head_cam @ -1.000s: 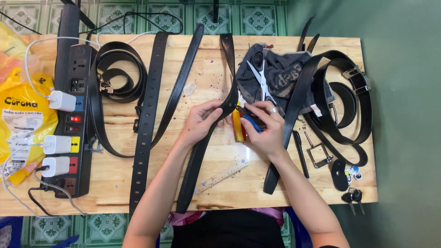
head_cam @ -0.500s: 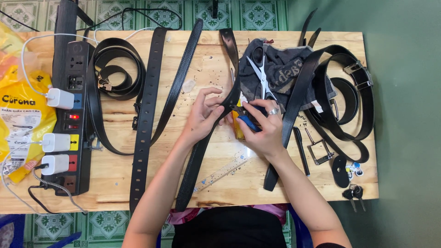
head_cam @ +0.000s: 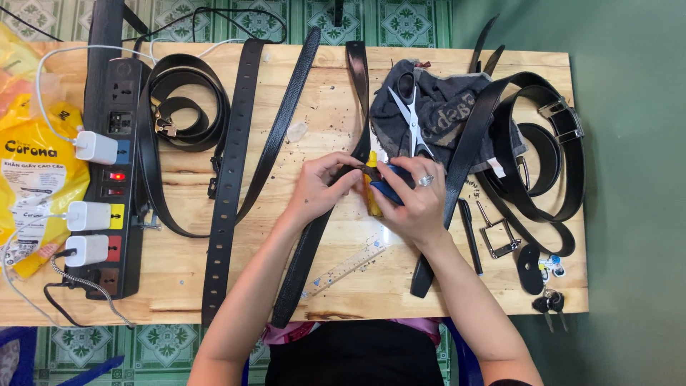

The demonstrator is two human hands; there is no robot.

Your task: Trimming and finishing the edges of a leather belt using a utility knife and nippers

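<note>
My left hand [head_cam: 321, 187] pinches a long black belt [head_cam: 303, 275] that runs down the middle of the wooden table [head_cam: 179, 275]. My right hand [head_cam: 418, 204], with a ring on one finger, grips a small blue object [head_cam: 391, 191] and holds its tip at the pinched spot on the belt. A small yellow bottle [head_cam: 372, 200] lies on the table between the two hands, partly hidden by my fingers.
Scissors [head_cam: 411, 118] lie on a dark cloth [head_cam: 450, 114]. Coiled black belts [head_cam: 554, 168] and a metal buckle [head_cam: 500, 237] are at the right, keys [head_cam: 547, 302] at the corner. A clear ruler [head_cam: 349, 266], a belt with holes [head_cam: 227, 193], a power strip [head_cam: 114, 179] and a yellow bag [head_cam: 28, 168] lie leftward.
My two hands have drawn closer together at the belt, and the blue object in my right hand now meets the spot my left fingers pinch.
</note>
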